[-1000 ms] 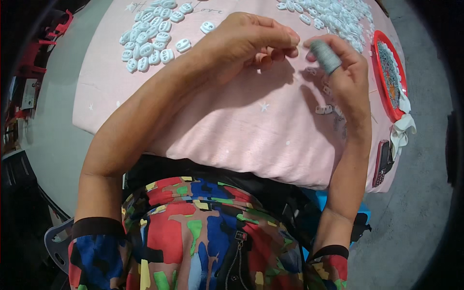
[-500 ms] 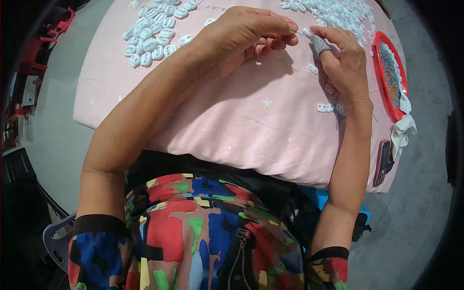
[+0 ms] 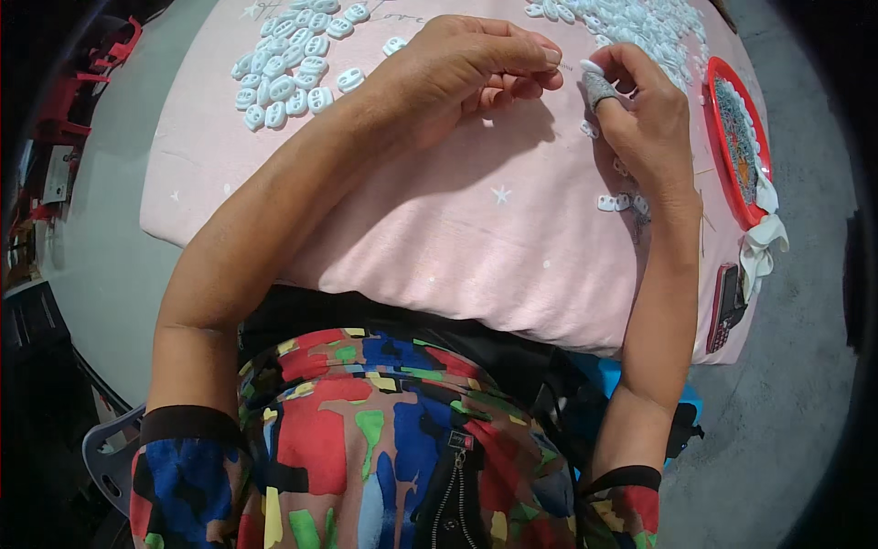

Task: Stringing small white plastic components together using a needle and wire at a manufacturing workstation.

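Over the far part of the table my left hand is closed in a pinch, thumb against forefinger. Whatever lies between those fingertips is too small to make out. A short gap to the right, my right hand pinches a small white plastic piece between thumb and forefinger. A grey wrap covers its thumb. Under and beside this hand lie a few loose white two-hole pieces, partly hidden by the wrist. Small grey metal bits are next to them.
White oval two-hole pieces are heaped at the far left, a larger white pile at the far right. A red tray holds small grey metal parts. White cloth and a phone lie near the pink-covered table's right edge.
My right hand has shifted slightly upward, its thumb and forefinger still pinching the white piece. My left hand has barely moved.
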The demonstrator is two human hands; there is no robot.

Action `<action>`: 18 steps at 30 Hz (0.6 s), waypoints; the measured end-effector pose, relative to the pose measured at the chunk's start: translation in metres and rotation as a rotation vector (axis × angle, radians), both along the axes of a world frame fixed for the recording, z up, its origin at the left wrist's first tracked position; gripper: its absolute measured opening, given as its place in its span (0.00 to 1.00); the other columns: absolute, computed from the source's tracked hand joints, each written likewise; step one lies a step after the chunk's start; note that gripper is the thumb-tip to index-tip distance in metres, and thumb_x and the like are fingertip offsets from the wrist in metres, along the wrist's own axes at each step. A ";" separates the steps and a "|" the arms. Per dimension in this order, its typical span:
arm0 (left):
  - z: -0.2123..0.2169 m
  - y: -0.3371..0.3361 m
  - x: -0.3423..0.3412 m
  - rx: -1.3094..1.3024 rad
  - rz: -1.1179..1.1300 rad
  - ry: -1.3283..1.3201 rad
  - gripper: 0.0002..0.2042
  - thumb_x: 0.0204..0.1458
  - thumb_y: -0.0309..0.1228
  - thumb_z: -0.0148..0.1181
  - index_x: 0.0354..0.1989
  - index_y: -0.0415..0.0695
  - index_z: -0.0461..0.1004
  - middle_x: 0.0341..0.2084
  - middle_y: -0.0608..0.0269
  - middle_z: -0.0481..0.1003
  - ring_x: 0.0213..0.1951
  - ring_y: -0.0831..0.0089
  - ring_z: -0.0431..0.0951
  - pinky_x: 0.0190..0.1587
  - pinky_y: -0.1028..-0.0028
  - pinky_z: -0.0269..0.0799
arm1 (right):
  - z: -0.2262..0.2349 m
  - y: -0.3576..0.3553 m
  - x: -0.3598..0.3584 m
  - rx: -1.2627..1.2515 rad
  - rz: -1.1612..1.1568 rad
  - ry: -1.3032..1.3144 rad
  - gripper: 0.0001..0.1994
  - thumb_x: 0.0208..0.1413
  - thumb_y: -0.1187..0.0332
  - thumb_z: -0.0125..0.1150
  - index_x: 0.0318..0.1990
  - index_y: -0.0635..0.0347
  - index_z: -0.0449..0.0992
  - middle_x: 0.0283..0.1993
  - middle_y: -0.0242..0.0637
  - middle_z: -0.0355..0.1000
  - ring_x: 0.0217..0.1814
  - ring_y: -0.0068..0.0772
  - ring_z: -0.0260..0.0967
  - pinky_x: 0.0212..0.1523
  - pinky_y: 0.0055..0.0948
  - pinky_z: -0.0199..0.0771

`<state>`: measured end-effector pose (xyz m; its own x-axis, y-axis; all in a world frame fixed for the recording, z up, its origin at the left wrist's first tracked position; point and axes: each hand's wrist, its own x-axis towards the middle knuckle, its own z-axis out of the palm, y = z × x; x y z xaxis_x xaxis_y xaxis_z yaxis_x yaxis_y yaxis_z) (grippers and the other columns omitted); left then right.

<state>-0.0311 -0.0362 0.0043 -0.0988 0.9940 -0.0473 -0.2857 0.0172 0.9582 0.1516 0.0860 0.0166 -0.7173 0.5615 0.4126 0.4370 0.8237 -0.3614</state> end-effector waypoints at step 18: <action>-0.001 0.001 0.005 0.037 -0.025 -0.098 0.12 0.55 0.33 0.64 0.42 0.39 0.78 0.32 0.63 0.80 0.31 0.84 0.75 0.30 0.87 0.67 | 0.006 -0.024 0.001 -0.815 0.140 0.364 0.10 0.55 0.78 0.53 0.43 0.66 0.78 0.35 0.32 0.77 0.34 0.14 0.71 0.33 0.14 0.71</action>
<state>-0.0262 -0.0354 0.0029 -0.0710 0.9973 -0.0191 -0.3781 -0.0092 0.9257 0.1524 0.0617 0.0231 -0.7040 0.6963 0.1399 0.0961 0.2886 -0.9526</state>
